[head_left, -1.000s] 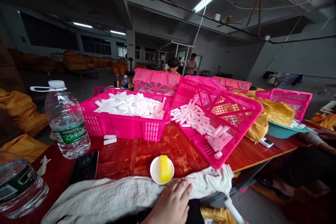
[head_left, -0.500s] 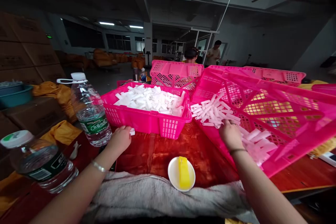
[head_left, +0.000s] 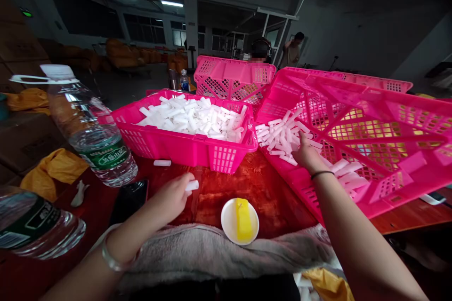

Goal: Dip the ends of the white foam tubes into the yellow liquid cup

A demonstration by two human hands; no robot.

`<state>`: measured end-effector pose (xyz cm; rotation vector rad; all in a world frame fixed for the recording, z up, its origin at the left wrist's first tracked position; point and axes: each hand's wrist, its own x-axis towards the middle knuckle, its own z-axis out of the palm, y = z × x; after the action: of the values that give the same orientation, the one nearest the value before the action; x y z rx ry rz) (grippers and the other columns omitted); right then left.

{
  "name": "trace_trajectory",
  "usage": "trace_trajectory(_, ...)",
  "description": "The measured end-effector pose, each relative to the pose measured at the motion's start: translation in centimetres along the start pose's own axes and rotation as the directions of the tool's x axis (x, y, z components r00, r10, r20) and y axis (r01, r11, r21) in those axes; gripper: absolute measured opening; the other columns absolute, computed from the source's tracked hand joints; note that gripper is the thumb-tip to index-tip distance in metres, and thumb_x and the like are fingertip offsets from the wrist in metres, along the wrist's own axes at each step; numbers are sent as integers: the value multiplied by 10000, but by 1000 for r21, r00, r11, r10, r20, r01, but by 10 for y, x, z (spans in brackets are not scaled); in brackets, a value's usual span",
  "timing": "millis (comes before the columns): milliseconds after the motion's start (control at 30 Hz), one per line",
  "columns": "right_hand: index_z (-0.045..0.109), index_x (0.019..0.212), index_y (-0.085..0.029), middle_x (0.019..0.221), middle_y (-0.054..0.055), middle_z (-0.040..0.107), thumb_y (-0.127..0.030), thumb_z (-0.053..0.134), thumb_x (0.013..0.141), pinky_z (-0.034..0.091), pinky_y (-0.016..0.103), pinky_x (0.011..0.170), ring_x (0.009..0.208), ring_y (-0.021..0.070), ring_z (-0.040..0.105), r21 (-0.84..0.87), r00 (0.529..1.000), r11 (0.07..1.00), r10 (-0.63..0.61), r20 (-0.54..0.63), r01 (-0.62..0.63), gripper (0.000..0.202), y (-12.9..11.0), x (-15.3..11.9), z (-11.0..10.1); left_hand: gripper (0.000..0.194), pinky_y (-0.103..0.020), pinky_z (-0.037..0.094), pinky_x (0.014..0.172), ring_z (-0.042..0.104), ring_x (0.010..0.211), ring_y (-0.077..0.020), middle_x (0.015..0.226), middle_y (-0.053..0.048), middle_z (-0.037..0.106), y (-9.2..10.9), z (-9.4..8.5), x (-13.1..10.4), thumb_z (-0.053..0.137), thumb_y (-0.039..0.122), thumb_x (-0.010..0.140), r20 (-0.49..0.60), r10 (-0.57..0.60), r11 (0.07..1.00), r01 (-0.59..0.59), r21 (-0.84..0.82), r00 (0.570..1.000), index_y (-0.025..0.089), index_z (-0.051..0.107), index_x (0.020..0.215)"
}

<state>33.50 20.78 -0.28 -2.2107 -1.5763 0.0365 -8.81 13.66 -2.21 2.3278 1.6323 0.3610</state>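
Observation:
My left hand [head_left: 173,198] is closed around a short white tube [head_left: 192,186], just above the red table near its front. Another white tube [head_left: 162,162] lies on the table beside the left pink basket [head_left: 169,147], which is heaped with white tubes [head_left: 192,117]. My right hand [head_left: 308,154] reaches into the tilted pink basket [head_left: 374,143] on the right. Its fingers are bent at the edge of a loose pile of white tubes [head_left: 280,134], closed on one tube [head_left: 288,159]; the fingertips are partly hidden. More tubes [head_left: 349,176] lie behind my right wrist.
A white dish [head_left: 229,225] with a yellow block [head_left: 243,221] sits near a grey towel [head_left: 183,254] along the table's front edge. Two water bottles [head_left: 106,150] and a dark phone [head_left: 129,200] are at the left. Two people [head_left: 293,51] are beyond the baskets.
My left hand has moved right and toward me with a white tube, away from the left basket. A tube now shows on the table there. My right hand stays at the pile; the view has tilted down.

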Motion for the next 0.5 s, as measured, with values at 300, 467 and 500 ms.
trace_trajectory(300,542,929,-194,669,-13,555,-505,683,796,490,248,484,524,128,551,921,977,388,-193,86,-4,366,-20,-156,14,683,-435,469,978,509,1198,-307,1332,-167,487,62,71,-41,822,331,651,-118,188,900,-219,-377,975,175,452,1204)
trace_trajectory(467,523,948,-201,617,-46,481,-456,569,910,410,194,425,474,93,459,911,962,409,-265,70,46,262,-33,-186,25,997,-524,443,991,511,1181,-370,1302,-207,499,73,91,-29,944,398,407,-151,204,914,-244,-325,967,145,437,1227)
trace_trajectory(500,523,942,-203,659,-31,510,-420,559,924,442,201,464,521,102,495,904,945,423,-317,78,68,220,-33,-191,25,1002,-518,446,989,520,1170,-365,1281,-198,518,73,92,-28,943,397,410,-159,204,911,-247,-330,966,148,433,1235)
